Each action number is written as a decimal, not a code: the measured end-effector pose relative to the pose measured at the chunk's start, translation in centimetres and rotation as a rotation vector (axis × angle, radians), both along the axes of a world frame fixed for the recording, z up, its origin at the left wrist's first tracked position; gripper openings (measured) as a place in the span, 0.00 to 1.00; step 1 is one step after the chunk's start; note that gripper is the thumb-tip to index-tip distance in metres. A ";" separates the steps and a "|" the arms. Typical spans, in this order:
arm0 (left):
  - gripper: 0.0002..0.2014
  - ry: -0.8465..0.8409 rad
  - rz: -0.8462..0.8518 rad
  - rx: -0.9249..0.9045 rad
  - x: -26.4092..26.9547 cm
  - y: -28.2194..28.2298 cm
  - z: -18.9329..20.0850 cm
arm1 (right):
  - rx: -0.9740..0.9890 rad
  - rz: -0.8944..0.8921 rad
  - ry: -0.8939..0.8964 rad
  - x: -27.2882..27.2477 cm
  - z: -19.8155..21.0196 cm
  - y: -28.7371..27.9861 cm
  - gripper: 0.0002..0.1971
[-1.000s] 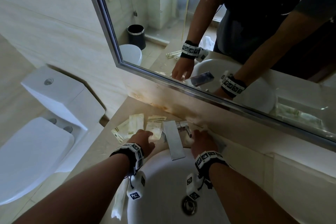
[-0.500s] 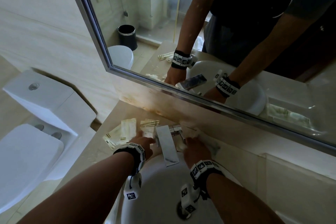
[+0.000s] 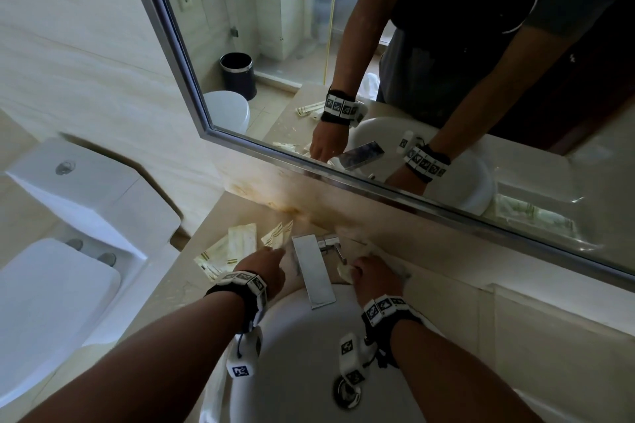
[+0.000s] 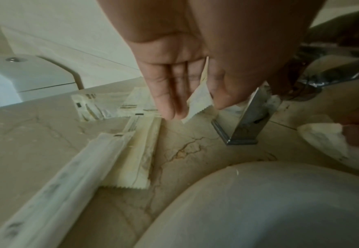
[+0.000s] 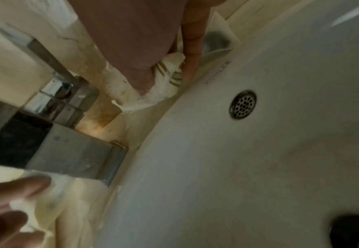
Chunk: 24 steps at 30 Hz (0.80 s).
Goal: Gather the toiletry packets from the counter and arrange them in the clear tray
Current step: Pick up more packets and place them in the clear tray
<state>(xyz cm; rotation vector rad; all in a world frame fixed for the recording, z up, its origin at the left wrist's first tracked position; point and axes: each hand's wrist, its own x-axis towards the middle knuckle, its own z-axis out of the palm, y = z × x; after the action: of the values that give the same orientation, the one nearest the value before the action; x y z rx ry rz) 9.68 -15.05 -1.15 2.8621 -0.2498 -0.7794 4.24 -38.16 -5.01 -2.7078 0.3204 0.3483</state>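
Note:
Several cream toiletry packets (image 3: 242, 244) with gold stripes lie on the beige counter (image 3: 206, 227) left of the faucet, and long ones (image 4: 72, 159) show in the left wrist view. My left hand (image 3: 275, 252) pinches a small saw-edged packet (image 4: 199, 100) between thumb and fingers (image 4: 169, 104), just left of the faucet. My right hand (image 3: 357, 268) grips a crumpled gold-striped packet (image 5: 167, 80) against the counter, right of the faucet. The clear tray (image 3: 549, 197) appears only as a reflection in the mirror, with packets inside.
A chrome faucet (image 3: 314, 271) stands between my hands, over the white sink basin (image 3: 309, 371). The framed mirror (image 3: 343, 178) runs close behind. A toilet (image 3: 86, 209) sits left of the counter, below it. Pale stone counter extends to the right (image 3: 549, 336).
Both hands stay beside the faucet. The left hand has closed its thumb and fingers on the small packet, which now tilts up. The head view has drifted slightly.

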 end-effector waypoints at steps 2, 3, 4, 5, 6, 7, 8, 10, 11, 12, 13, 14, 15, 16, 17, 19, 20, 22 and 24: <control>0.23 -0.039 0.030 -0.013 -0.3 0.6 0.4 | 0.027 -0.026 -0.017 0.1 0.5 -0.2 0.16; 0.23 -0.053 0.045 -0.024 -0.5 0.9 0.6 | 0.042 -0.037 -0.019 -0.1 0.8 -0.2 0.16; 0.23 -0.062 0.057 -0.033 -0.8 1.2 0.7 | 0.055 -0.044 -0.020 -0.2 1.0 -0.2 0.16; 0.24 -0.065 0.065 -0.040 -1.0 1.5 0.9 | 0.068 -0.053 -0.017 -0.5 1.2 -0.3 0.15; 0.23 -0.066 0.072 -0.047 -1.2 1.7 1.1 | 0.075 -0.060 -0.020 -0.7 1.4 -0.3 0.15; 0.23 -0.065 0.075 -0.054 -1.5 1.8 1.4 | 0.076 -0.064 -0.024 -1.0 1.6 -0.3 0.14; 0.23 -0.064 0.078 -0.059 -1.8 2.0 1.6 | 0.072 -0.063 -0.030 -1.3 1.8 -0.2 0.14; 0.22 -0.062 0.085 -0.066 -2.5 2.2 2.0 | 0.064 -0.056 -0.043 -2.0 2.3 -0.1 0.13; 0.22 -0.063 0.092 -0.067 -2.9 2.2 2.2 | 0.060 -0.052 -0.049 -2.3 2.5 0.0 0.12; 0.21 -0.063 0.101 -0.068 -3.4 2.3 2.3 | 0.058 -0.047 -0.052 -2.7 2.7 0.0 0.12; 0.20 -0.063 0.115 -0.070 -3.9 2.3 2.5 | 0.056 -0.042 -0.056 -3.2 2.8 0.0 0.12; 0.18 -0.063 0.132 -0.076 -4.4 2.4 2.6 | 0.054 -0.037 -0.057 -3.7 3.0 0.0 0.12; 0.17 -0.065 0.151 -0.088 -4.8 2.5 2.7 | 0.049 -0.031 -0.055 -4.2 3.1 0.0 0.11; 0.15 -0.061 0.173 -0.105 -5.3 2.6 2.8 | 0.045 -0.029 -0.047 -4.8 3.4 -0.1 0.11; 0.12 -0.054 0.191 -0.121 -5.9 2.7 2.9 | 0.043 -0.030 -0.043 -5.4 3.6 -0.1 0.11; 0.09 -0.033 0.219 -0.142 -7.1 3.2 3.0 | 0.052 -0.026 -0.041 -6.7 3.8 -0.3 0.12; 0.08 -0.019 0.225 -0.146 -7.9 3.3 3.1 | 0.056 -0.020 -0.034 -7.4 3.9 -0.4 0.13; 0.07 0.002 0.216 -0.148 -9.5 3.6 3.3 | 0.058 -0.011 -0.023 -8.6 4.3 -0.5 0.14; 0.08 0.017 0.212 -0.146 -11.0 3.7 3.7 | 0.058 -0.008 -0.012 -9.7 4.9 -0.7 0.15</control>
<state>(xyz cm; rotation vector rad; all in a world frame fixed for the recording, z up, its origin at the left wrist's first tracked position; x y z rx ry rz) -1.30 -11.38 2.59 2.6880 0.0004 -0.7121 -5.51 -38.86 -0.08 -2.6504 0.3124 0.3339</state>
